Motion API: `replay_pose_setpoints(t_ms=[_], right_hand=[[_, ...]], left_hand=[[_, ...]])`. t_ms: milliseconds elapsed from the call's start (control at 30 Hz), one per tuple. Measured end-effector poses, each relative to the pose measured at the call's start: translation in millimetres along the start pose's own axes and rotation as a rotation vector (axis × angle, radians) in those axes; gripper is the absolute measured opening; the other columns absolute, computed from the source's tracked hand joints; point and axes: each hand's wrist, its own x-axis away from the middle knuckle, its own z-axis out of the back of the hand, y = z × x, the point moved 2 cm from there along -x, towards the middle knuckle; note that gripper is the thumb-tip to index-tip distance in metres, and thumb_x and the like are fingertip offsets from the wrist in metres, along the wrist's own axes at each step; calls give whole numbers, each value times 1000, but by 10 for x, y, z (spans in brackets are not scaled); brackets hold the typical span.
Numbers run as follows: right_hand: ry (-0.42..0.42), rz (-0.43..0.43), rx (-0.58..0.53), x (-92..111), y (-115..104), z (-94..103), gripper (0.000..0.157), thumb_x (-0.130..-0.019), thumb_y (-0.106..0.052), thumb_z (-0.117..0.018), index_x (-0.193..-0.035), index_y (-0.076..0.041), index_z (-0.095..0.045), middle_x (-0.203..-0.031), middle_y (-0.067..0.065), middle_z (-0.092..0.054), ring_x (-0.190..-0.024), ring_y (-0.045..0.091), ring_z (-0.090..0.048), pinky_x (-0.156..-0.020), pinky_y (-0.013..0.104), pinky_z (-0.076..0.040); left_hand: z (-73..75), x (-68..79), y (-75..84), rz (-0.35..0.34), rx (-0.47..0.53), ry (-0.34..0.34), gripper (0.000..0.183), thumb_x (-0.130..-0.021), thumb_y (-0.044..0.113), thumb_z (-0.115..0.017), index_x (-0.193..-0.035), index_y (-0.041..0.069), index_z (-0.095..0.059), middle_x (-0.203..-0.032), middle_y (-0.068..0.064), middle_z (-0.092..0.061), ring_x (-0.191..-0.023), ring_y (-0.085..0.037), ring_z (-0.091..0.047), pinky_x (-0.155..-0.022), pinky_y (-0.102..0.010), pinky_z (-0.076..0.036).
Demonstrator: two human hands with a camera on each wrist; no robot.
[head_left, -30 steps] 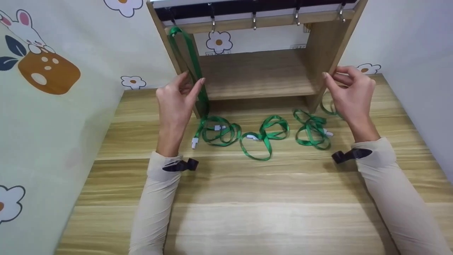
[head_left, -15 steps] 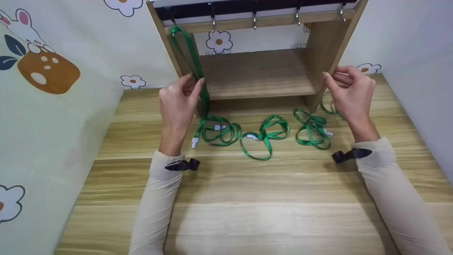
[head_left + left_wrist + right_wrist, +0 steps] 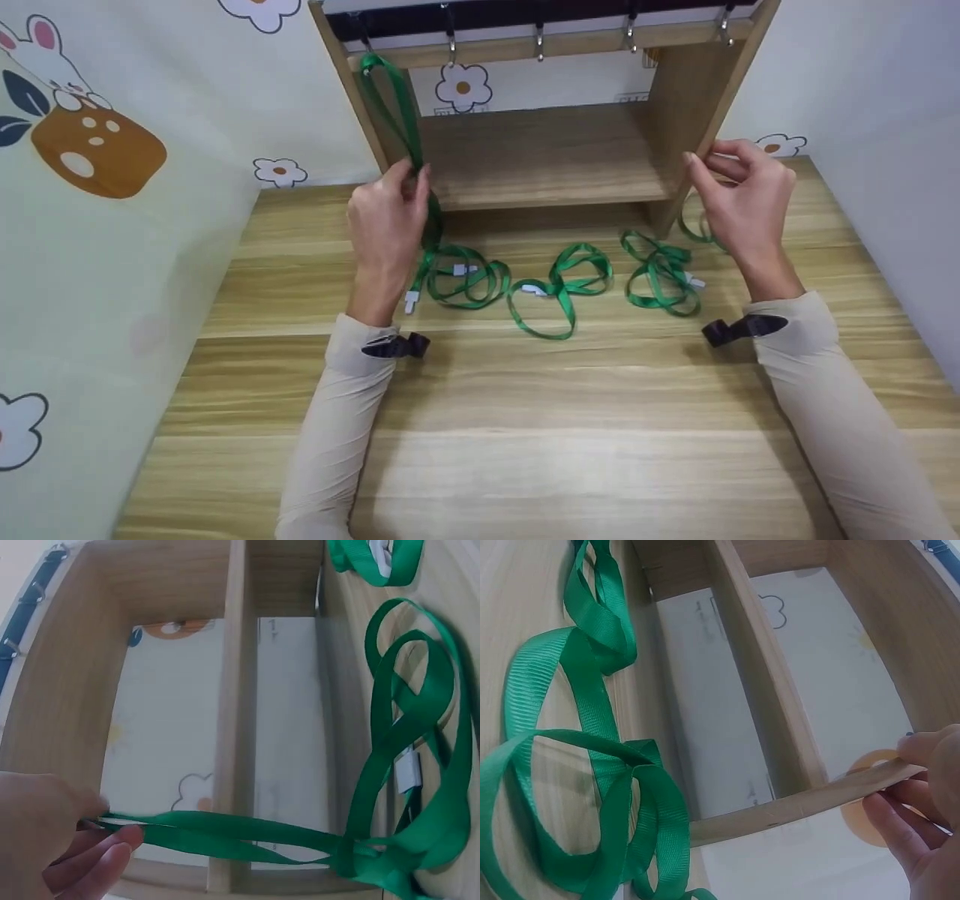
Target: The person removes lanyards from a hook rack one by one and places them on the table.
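A green lanyard [image 3: 407,105] hangs by its loop from the leftmost hook of a small wooden rack [image 3: 547,150]. My left hand [image 3: 386,225] pinches this lanyard partway down; in the left wrist view its two green straps [image 3: 225,823] run taut from the fingertips towards the tabletop coil. At the other side, my right hand [image 3: 750,191] grips the front edge of the rack's right side panel [image 3: 802,802] between thumb and fingers. White clips [image 3: 412,301] show at the lower end near the left coil, but which lanyard each belongs to I cannot tell.
Coiled green lanyards lie before the rack: one at the left [image 3: 504,281], one in the middle [image 3: 561,289], one at the right [image 3: 664,277]. Another [image 3: 684,221] is partly hidden by my right hand. Several metal hooks [image 3: 539,45] line the rack's top. Walls flank the wooden table [image 3: 525,450].
My left hand has moved slightly right and its fingers have closed on the hanging lanyard, drawing its straps together. The right hand stays on the side panel.
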Motion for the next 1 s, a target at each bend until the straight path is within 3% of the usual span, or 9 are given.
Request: replay_pose_setpoints(t_ms=[200, 433, 700, 933, 1000], right_hand=[[-15, -7, -6, 2, -18, -23, 40, -94, -34, -87, -120, -4, -80, -126, 14, -80, -112, 11, -79, -88, 16, -63], [3, -13, 7, 8, -11, -24, 37, -94, -30, -86, -119, -4, -80, -125, 14, -81, -111, 10, -79, -88, 17, -63], [21, -4, -15, 1, -7, -15, 34, -93, -25, -87, -117, -2, -80, -122, 17, -81, -107, 6, -80, -86, 15, -63], [3, -22, 12, 6, -10, -7, 37, -94, -31, -86, -119, -5, -80, -126, 14, -80, -112, 11, -79, -90, 19, -64], [-5, -31, 13, 8, -7, -3, 38, -94, -33, -86, -120, -6, -80, -127, 13, -80, -113, 11, -79, -90, 18, -63]], left_hand=[[154, -53, -42, 1, 18, 20, 26, -109, 18, -67, -117, -2, -81, -105, -20, -83, -86, -31, -82, -77, -41, -70], [409, -143, -18, -9, 24, 60, 28, -109, 17, -68, -133, 9, -77, -114, -18, -82, -97, -34, -81, -80, -40, -69], [793, -238, -38, -23, 139, 241, 27, -110, 14, -64, -135, 14, -76, -124, -9, -80, -104, -23, -82, -89, -30, -68], [1125, -261, -107, -11, 154, 402, 26, -109, 15, -66, -133, 14, -77, -118, -6, -83, -96, -16, -83, -82, -10, -60], [1188, -262, -120, -4, 146, 409, 26, -109, 17, -67, -133, 15, -78, -118, -5, -83, -98, -15, -83, -82, -9, -59]])
